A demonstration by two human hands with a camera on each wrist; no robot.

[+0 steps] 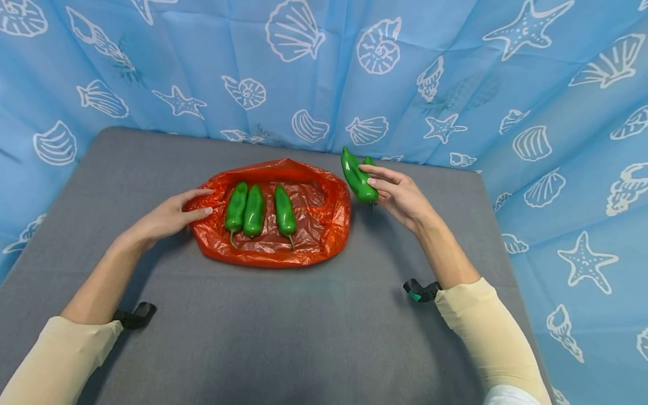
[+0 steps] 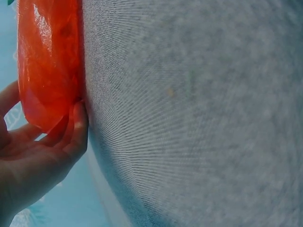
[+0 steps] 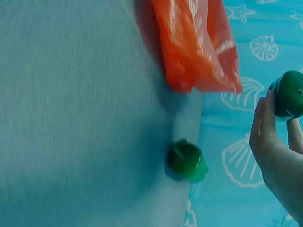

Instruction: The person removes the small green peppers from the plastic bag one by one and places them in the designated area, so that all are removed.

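Observation:
An open red plastic bag (image 1: 331,239) lies on the table with its rim rolled outward. Inside it are three green peppers, two side by side (image 1: 254,211) and one a little apart (image 1: 285,210). My left hand (image 1: 169,218) grips the bag's left rim; the left wrist view shows fingers (image 2: 79,125) against its outer side. Right of the bag, my right hand (image 1: 402,197) holds another green pepper (image 1: 356,177) between fingers and thumb, raised above the table. Beneath it a further green pepper (image 3: 187,160) rests on the tabletop, mostly hidden in the head view.
A grey cloth covers the table (image 1: 304,332). Behind it and to the right hangs a blue curtain (image 1: 324,84) with white shells and starfish. Black wrist devices (image 1: 422,291) sit below both forearms.

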